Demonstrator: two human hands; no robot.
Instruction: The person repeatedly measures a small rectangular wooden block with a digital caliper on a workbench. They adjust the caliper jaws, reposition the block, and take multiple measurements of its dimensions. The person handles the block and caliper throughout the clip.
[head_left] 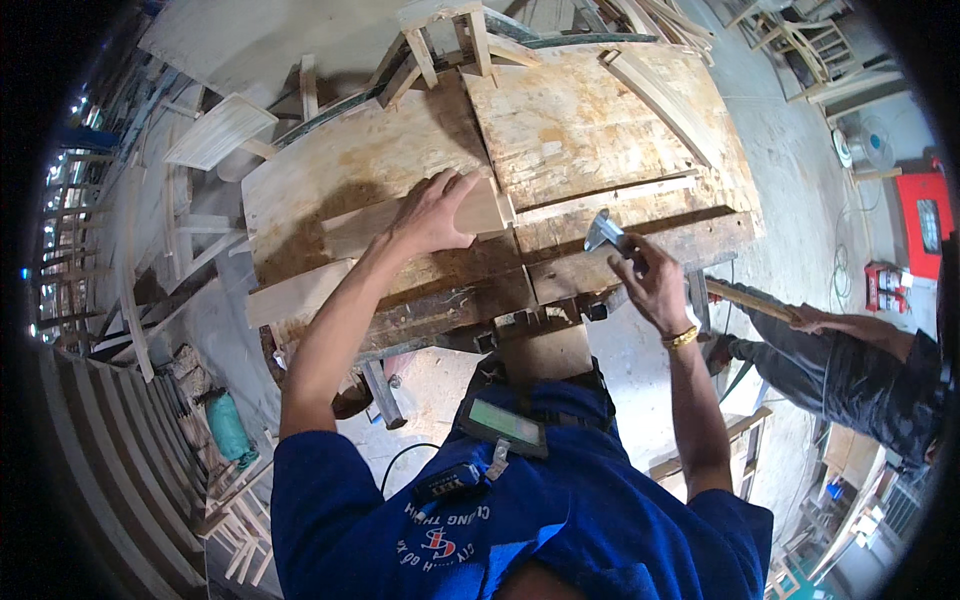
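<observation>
My left hand [435, 215] spans a flat wooden board [365, 228] near its right end, the thumb along the near edge and the fingers over the top. The board lies on a worn wooden workbench [400, 150]. In my right hand [655, 283] is a caliper [602, 231], held between thumb and fingers above the bench's near right part. Its metal jaws point up and left, toward the board but apart from it. My fingers hide much of the caliper's body. A thin wooden strip [610, 197] lies just beyond the caliper.
Another piece of wood [300, 292] rests at the bench's near left edge. A long slotted piece [655, 105] lies at the far right. Wooden frames [440, 50] stand beyond the bench. At right, a person [850, 350] grips a wooden pole [750, 300].
</observation>
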